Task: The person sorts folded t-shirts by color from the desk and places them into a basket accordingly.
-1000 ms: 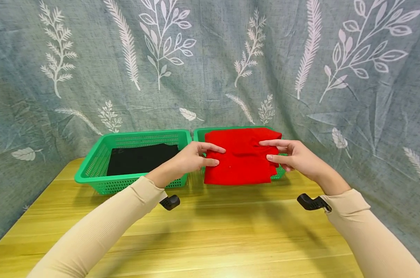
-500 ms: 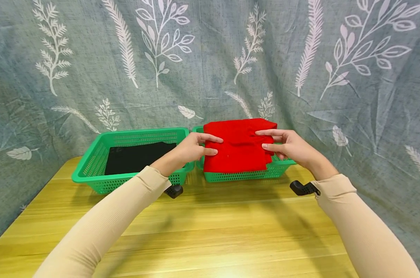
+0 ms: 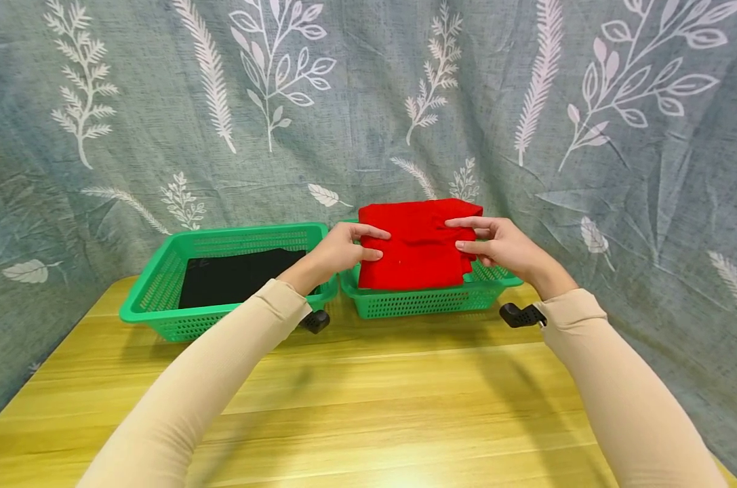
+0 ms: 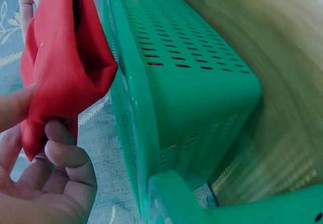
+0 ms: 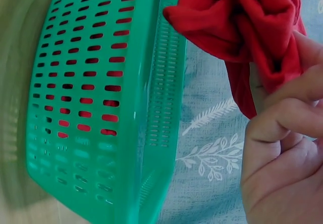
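Both hands hold a folded piece of red clothing point(image 3: 413, 254) over the right green basket point(image 3: 429, 303). My left hand point(image 3: 340, 251) pinches its left edge, thumb in front. Its right edge is pinched by my right hand point(image 3: 508, 247). In the left wrist view, the red clothing point(image 4: 65, 57) sags in a thick fold beside the basket's rim, with curled fingers of the left hand point(image 4: 55, 183) beneath. Bunched layers of red clothing point(image 5: 237, 27) show in the right wrist view above the right hand point(image 5: 287, 158). Red fabric also shows through the slots of the basket point(image 5: 131, 148).
To the left stands a second green basket point(image 3: 246, 229) with folded black cloth point(image 3: 240, 274) inside, its right side close to the right basket. Both rest on a wooden table point(image 3: 368, 407). A grey-blue curtain point(image 3: 356, 102) with white leaf prints hangs behind.
Both hands have moved away from the body with the red clothing, which now covers more of the right basket's opening. The basket's front wall has come into view below it.
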A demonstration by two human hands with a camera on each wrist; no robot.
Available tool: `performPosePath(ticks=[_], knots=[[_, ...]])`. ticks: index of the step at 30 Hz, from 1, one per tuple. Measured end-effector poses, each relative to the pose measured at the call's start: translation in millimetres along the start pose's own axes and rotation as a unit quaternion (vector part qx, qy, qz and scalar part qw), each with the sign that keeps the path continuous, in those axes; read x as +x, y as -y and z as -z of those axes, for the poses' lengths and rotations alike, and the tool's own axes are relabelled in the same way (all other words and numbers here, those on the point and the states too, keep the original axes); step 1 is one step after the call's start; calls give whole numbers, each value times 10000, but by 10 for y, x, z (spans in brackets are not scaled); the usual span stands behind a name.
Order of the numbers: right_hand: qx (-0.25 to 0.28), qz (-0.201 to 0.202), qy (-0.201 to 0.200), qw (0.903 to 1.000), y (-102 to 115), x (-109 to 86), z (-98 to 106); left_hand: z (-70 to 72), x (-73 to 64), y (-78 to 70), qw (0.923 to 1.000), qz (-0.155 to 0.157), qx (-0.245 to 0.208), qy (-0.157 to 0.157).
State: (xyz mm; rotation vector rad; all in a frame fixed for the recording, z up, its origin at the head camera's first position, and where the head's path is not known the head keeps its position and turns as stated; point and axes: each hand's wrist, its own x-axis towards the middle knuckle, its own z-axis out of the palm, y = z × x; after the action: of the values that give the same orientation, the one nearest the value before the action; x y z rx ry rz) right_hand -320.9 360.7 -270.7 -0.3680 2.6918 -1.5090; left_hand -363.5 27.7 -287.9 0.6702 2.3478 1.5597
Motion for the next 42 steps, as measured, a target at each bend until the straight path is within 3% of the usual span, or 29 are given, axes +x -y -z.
performPosePath(ticks=[16,42], knots=[[-198,-205,-86,9996,-4,122,-27,-51,131,53,9995,52,199,-225],[-631,-262,-99,9976,-41,258,-118,-152,209,122,9970,176,691,-296]])
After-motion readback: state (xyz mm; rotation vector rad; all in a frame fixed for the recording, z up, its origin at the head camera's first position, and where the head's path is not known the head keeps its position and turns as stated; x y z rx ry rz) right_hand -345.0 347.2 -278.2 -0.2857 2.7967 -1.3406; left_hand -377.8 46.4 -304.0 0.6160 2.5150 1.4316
